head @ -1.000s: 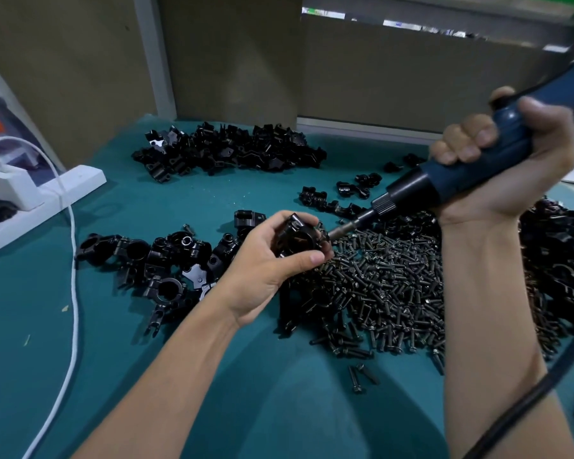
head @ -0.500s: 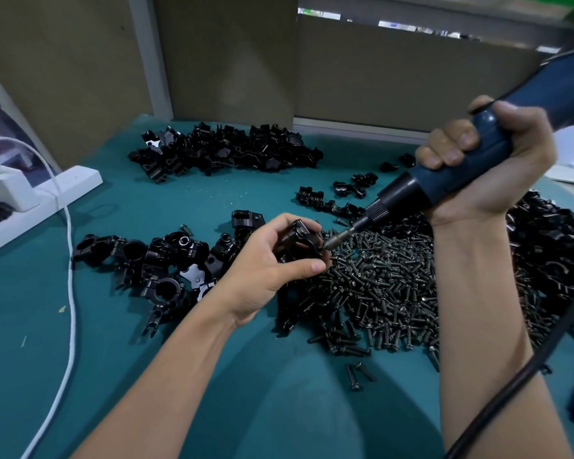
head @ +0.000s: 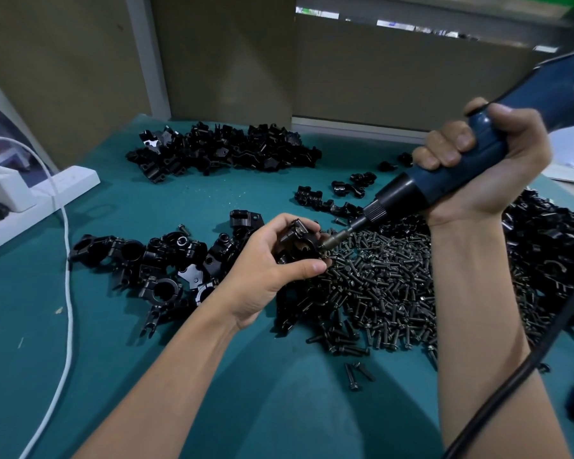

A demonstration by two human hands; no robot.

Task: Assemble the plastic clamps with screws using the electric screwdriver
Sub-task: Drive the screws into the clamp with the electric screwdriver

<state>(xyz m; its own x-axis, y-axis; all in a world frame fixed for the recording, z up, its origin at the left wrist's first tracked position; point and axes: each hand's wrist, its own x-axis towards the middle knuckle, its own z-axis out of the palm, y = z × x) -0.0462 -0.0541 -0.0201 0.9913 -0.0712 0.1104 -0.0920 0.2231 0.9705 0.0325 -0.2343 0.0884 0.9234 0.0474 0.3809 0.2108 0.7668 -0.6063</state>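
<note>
The clamp point(head: 299, 240), small stiff black plastic, probably light and a bit slick, is held just above the tabletop point(head: 179, 200) over the edge of the screws point(head: 378, 286); the left grip point(head: 265, 260) is pinched round its body, best kept off the screw hole; the right grip point(head: 484, 167) is wrapped round the electric screwdriver point(head: 444, 180), bit tip at the clamp; loose clamps point(head: 153, 260) lie left; the black cord point(head: 527, 369) by the right forearm could snag

Left hand point(head: 265, 260) grips a black plastic clamp point(head: 297, 241) over the teal tabletop point(head: 279, 392); right hand point(head: 484, 164) holds the dark blue electric screwdriver point(head: 444, 180), bit touching the clamp, above heaped black screws point(head: 378, 293).
</note>
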